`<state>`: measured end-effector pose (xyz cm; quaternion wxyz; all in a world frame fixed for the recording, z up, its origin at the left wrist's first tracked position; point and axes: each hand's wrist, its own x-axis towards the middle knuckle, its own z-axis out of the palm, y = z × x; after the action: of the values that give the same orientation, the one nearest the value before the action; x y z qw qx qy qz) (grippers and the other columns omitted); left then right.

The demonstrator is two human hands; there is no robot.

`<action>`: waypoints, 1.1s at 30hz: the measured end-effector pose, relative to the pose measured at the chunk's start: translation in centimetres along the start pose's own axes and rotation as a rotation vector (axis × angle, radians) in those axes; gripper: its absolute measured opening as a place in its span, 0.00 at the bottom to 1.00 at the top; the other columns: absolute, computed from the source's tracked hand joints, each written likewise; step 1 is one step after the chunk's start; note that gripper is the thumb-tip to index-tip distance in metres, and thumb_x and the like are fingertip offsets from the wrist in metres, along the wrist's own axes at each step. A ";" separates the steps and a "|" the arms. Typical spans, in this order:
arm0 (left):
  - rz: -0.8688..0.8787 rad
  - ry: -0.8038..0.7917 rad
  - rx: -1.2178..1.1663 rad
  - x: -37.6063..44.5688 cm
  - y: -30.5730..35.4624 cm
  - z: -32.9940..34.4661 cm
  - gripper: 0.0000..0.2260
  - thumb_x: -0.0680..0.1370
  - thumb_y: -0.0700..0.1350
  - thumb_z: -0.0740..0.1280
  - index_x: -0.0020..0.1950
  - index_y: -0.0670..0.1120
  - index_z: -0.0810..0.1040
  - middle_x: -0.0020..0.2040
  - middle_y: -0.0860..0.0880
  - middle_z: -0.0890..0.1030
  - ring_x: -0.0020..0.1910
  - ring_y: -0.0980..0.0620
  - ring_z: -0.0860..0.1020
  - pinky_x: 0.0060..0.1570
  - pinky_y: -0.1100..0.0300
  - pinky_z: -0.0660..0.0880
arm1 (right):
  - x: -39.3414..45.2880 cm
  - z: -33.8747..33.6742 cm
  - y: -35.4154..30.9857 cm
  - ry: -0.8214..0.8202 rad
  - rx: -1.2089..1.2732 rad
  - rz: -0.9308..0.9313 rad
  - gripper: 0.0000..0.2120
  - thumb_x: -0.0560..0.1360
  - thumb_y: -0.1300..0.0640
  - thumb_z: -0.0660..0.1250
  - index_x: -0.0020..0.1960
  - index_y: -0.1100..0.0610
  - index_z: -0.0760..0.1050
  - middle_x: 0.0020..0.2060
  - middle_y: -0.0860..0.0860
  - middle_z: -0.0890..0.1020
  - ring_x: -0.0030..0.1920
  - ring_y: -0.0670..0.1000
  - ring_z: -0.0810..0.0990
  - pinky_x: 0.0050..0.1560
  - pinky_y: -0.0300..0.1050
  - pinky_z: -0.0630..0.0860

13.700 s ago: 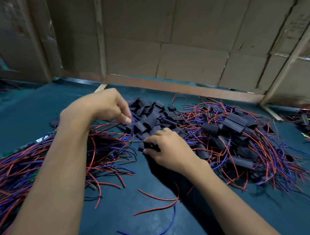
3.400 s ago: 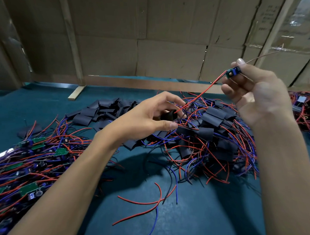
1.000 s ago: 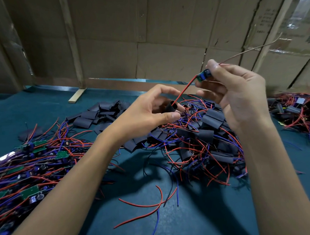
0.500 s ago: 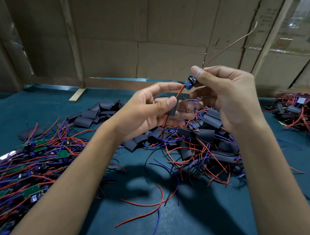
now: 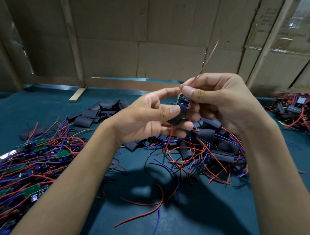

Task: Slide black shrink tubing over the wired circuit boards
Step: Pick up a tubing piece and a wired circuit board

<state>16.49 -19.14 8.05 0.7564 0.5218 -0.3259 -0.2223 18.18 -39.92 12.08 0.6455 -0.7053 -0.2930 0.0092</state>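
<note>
- The board, small and green, is held up over the table between both hands, its lower end just entering the tube.
- The tube, black and flattened, sits tilted under the board; red wire hangs out of its bottom end toward the heap below.
- Left hand grips the tube, thumb pressed on its front face, fingers curled behind it.
- Right hand pinches the board's upper end between thumb and forefinger; a thin lead sticks up and away from that pinch.
- Below the hands lies the sleeved pile, boards in black tubing tangled with red and blue wires.
- Behind the left hand is a loose heap of spare tubes.
- At far left lie bare boards with wires.
- At the right edge, another sleeved batch.
- Stray red and blue wires lie on the near table.
- Cardboard walls the back.
</note>
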 end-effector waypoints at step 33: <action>-0.567 0.580 1.208 -2.3 3.2 -3.9 0.26 0.74 0.70 0.63 0.64 0.55 0.74 0.57 0.53 0.83 0.56 0.50 0.81 0.60 0.52 0.76 | 0.7 -4.6 2.7 0.531 0.012 0.301 0.02 0.74 0.62 0.72 0.45 0.61 0.82 0.35 0.55 0.83 0.30 0.46 0.77 0.26 0.37 0.72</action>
<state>17.70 -13.91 9.52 0.3056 0.9506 -0.0305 -0.0440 21.61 -43.79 10.64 0.6950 -0.7147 -0.0062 -0.0781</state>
